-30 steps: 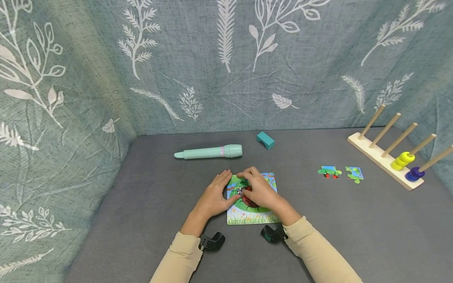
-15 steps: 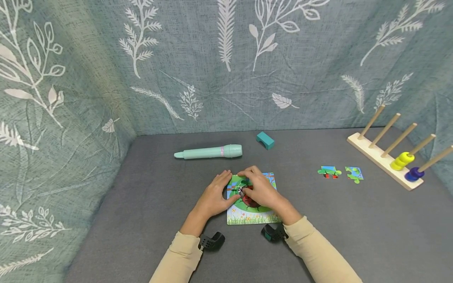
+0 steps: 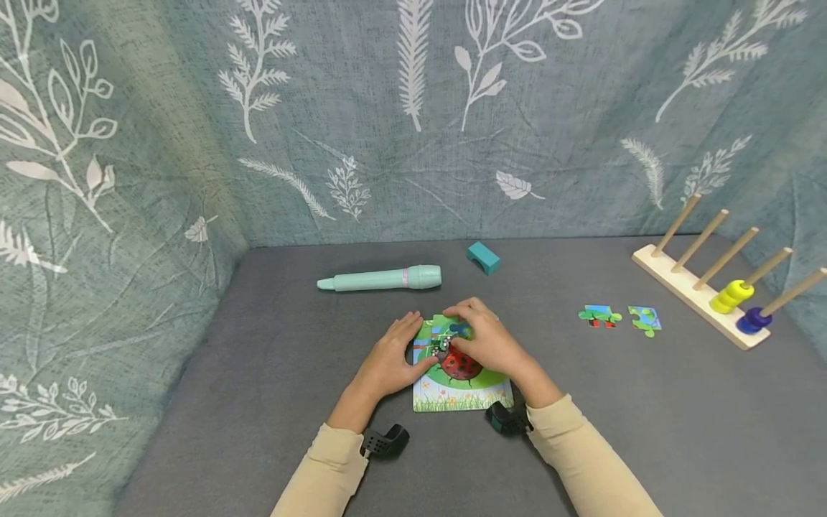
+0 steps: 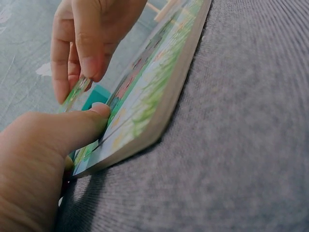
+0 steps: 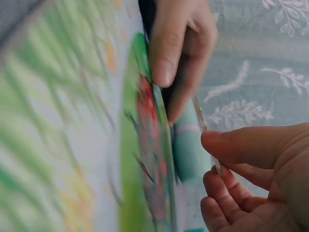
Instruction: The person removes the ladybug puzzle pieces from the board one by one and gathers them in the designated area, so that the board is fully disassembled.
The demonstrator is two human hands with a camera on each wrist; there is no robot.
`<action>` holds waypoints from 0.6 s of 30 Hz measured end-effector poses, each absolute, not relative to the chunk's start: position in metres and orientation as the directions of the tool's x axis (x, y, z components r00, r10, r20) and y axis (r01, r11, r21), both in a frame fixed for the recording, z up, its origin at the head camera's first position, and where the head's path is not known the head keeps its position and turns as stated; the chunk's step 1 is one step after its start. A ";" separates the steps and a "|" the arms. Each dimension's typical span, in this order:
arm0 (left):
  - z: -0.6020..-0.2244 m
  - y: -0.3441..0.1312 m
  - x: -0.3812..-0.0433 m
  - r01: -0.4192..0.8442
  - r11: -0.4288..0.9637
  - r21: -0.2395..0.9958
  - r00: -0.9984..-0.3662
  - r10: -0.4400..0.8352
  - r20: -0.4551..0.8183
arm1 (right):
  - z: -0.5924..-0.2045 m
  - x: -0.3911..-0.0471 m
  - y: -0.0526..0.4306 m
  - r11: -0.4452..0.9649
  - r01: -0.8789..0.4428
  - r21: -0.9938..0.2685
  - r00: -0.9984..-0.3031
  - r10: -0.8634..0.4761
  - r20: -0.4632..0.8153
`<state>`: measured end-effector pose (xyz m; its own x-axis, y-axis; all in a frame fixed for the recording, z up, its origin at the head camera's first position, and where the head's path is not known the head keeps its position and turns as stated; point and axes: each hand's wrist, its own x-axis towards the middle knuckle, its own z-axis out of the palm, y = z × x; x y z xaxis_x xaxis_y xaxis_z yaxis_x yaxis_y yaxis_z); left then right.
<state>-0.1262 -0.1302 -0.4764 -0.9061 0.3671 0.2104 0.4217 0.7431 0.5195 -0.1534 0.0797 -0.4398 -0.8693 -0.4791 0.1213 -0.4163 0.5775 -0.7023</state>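
Note:
A ladybug jigsaw puzzle board (image 3: 461,401) lies on the grey table in front of me. My left hand (image 3: 395,359) rests along its left edge with fingers straight; in the left wrist view its thumb (image 4: 87,129) presses on the picture's surface. Between thumb and fingers my right hand (image 3: 491,345) pinches a puzzle piece (image 4: 76,93), tilted and raised over the board's upper part. Seen edge-on in the right wrist view, the thin piece (image 5: 199,115) stands apart from the board. Much of the board's upper right is hidden under the right hand.
Two loose puzzle pieces, one (image 3: 600,316) beside the other (image 3: 645,320), lie to the right. Behind the board are a mint-green marker-shaped tube (image 3: 381,278) and a teal arch block (image 3: 483,257). A wooden peg stacker (image 3: 694,291) with yellow and blue beads stands far right.
My right hand has lifted up and slightly right from the board with the puzzle piece, uncovering more of the ladybug. The left hand has stayed in place.

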 end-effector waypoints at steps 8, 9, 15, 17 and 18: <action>-0.475 -0.128 -0.125 0.394 0.751 0.530 -0.917 0.359 0.174 | -0.434 -0.158 0.104 0.587 -0.394 -0.708 -0.885 -0.451 0.119; -0.475 -0.128 -0.125 0.390 0.753 0.531 -0.919 0.355 0.171 | -0.433 -0.159 0.108 0.586 -0.388 -0.712 -0.888 -0.445 0.117; -0.475 -0.130 -0.125 0.404 0.750 0.523 -0.914 0.357 0.193 | -0.433 -0.162 0.137 0.603 -0.343 -0.720 -0.910 -0.402 0.096; -0.474 -0.130 -0.125 0.407 0.751 0.520 -0.913 0.357 0.199 | -0.434 -0.163 0.148 0.616 -0.333 -0.714 -0.917 -0.389 0.092; -0.474 -0.130 -0.124 0.409 0.750 0.520 -0.912 0.357 0.201 | -0.434 -0.163 0.154 0.622 -0.329 -0.710 -0.920 -0.382 0.092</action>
